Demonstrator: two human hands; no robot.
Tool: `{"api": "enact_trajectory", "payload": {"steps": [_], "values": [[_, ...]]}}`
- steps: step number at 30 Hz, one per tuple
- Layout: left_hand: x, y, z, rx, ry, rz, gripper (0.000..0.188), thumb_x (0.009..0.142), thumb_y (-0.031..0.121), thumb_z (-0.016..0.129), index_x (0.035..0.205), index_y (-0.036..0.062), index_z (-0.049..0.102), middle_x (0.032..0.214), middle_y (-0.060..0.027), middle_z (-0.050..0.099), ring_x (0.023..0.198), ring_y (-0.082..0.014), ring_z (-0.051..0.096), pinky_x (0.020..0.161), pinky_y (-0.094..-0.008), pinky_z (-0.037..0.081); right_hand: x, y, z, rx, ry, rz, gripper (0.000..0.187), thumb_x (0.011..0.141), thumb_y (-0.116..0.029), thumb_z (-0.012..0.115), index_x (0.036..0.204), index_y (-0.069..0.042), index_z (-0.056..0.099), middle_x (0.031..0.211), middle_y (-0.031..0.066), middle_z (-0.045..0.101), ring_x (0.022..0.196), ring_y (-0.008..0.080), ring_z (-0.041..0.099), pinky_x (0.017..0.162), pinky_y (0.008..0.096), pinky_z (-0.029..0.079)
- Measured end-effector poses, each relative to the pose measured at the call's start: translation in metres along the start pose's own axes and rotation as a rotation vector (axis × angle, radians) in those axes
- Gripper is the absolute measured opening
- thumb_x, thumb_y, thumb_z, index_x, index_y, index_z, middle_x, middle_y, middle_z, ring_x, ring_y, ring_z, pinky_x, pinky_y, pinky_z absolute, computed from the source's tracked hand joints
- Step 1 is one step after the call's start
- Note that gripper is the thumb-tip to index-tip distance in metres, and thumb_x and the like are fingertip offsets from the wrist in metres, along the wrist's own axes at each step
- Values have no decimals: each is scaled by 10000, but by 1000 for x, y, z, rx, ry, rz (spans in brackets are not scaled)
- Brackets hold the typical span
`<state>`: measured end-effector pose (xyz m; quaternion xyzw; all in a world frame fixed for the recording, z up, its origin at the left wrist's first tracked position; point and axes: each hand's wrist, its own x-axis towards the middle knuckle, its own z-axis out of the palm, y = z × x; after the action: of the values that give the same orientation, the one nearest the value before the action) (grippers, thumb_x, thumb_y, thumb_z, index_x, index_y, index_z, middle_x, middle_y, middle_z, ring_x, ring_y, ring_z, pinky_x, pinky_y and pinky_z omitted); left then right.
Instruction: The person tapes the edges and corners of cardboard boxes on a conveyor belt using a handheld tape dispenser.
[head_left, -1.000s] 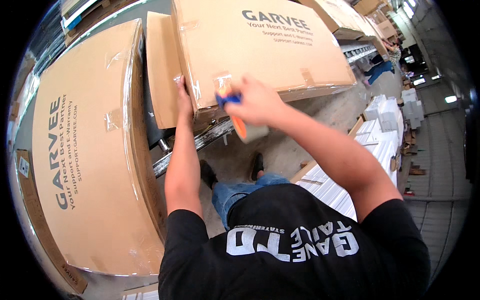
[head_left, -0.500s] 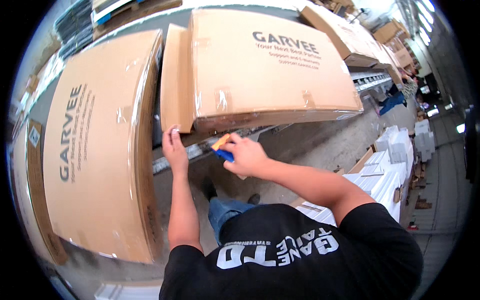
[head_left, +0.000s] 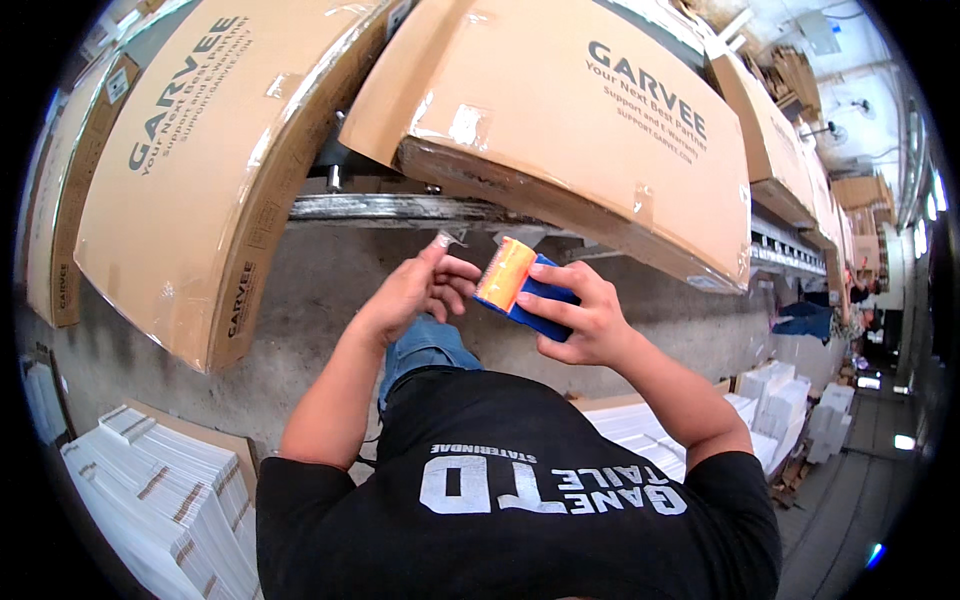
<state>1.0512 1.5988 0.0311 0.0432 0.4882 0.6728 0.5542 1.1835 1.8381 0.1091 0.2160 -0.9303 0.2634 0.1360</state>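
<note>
My right hand (head_left: 590,318) grips a small blue and orange tape dispenser (head_left: 507,275) in front of my body, its toothed edge turned toward my other hand. Just left of it is my left hand (head_left: 418,292), with loosely bent fingers and the thumb apart from them. A scrap of clear tape (head_left: 452,239) appears to cling to the thumb tip. Beyond both hands lies a large brown carton (head_left: 560,110), with clear tape on its near edge and a flap-like strip at its left end. Neither hand touches the carton.
The carton rests on a roller conveyor (head_left: 400,208). Another large carton (head_left: 200,150) lies to its left, overhanging the near side, and more cartons (head_left: 765,150) line the right. White stacked panels (head_left: 150,490) stand behind me at left and right. Another person (head_left: 805,318) is far right.
My left hand has come off the carton's left end and back toward my body. The tape dispenser has risen closer to view, its orange side showing. My view has shifted relative to the cartons.
</note>
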Motion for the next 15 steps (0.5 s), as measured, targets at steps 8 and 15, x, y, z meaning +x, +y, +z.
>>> {"api": "enact_trajectory", "payload": {"steps": [8, 15], "values": [[30, 22, -15, -131, -206, 73, 598, 1034, 555, 423, 1154, 7, 631, 933, -50, 679, 720, -126, 652, 558, -244, 509, 47, 21, -1, -14, -57, -44, 598, 622, -162, 785, 1208, -238, 695, 1313, 80, 603, 884, 279, 630, 774, 399, 562], [60, 20, -34, -395, 11, 162, 197, 1036, 270, 513, 968, 95, 573, 819, -21, 596, 670, -120, 543, 557, -258, 423, 80, 33, -6, 26, -123, -4, 575, 672, -195, 784, 1235, -223, 672, 1313, 100, 587, 977, 313, 617, 847, 417, 541]]}}
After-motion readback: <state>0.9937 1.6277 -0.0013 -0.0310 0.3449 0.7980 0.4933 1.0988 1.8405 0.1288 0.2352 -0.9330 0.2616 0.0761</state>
